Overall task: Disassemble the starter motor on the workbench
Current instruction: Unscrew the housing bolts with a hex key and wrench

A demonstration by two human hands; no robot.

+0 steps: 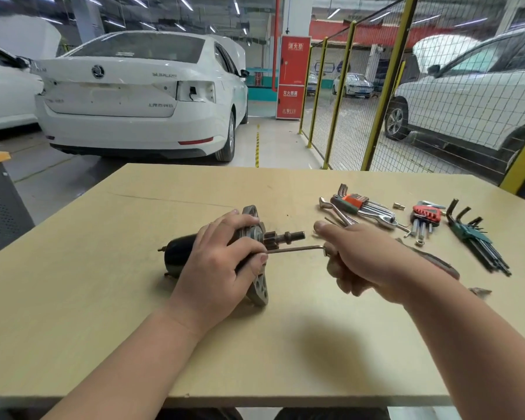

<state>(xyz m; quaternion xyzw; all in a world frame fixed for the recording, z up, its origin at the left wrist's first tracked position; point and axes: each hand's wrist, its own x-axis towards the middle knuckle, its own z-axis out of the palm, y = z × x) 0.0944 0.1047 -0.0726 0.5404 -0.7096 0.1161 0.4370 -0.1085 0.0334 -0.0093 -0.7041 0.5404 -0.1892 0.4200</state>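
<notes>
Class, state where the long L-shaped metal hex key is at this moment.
Head view, mid-bench: the long L-shaped metal hex key is gripped at its bend by the right hand, its tip at the black starter motor under the left hand.

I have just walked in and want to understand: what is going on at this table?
A person is working on a starter motor that lies on the workbench. The left hand grips it near the gear. The right hand holds a bent hex key, whose long end points at the motor just below the gear. More key sets lie to the right.
</notes>
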